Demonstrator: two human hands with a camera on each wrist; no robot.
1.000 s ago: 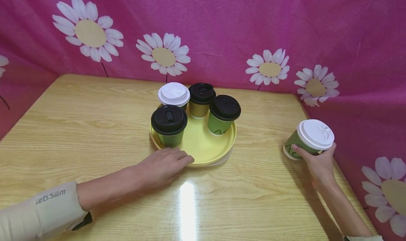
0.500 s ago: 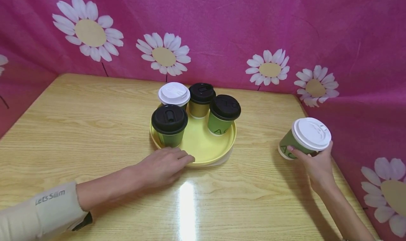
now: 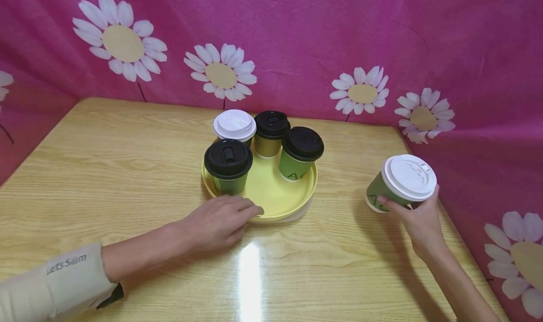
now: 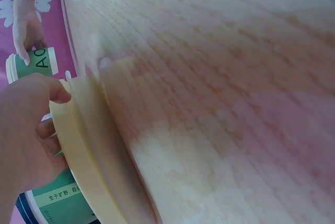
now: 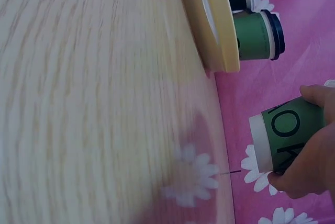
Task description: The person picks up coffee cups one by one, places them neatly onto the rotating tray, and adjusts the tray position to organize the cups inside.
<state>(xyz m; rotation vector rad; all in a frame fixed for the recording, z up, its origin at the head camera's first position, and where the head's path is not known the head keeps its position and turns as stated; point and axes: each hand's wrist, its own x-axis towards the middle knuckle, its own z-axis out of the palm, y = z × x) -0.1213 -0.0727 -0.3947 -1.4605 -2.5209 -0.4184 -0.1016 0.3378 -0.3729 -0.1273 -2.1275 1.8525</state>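
Observation:
My right hand (image 3: 420,225) grips a green paper coffee cup (image 3: 383,189) with a white lid, tilted and held off the table at the right. Its lettering shows in the right wrist view, where the fingers wrap the cup (image 5: 293,130). At the near left rim of a round yellow tray (image 3: 275,202), my left hand (image 3: 222,222) holds the edge; in the left wrist view the thumb lies outside the tray wall (image 4: 78,140) and fingers inside. On the tray stand a black-lidded green cup (image 3: 230,185), a white-lidded cup (image 3: 234,124), a black-lidded brown cup (image 3: 267,147) and another black-lidded green cup (image 3: 293,167).
The cups occupy the tray's left, back and right; its front middle shows bare yellow surface. Under the tray lies a wooden table (image 3: 127,171). A pink cloth (image 3: 292,39) with printed daisies hangs along the back and right table edges.
My right hand has carried the white-lidded green cup a little to the left and slightly up, toward the tray. The left hand stays on the tray rim, and the cups there keep their places.

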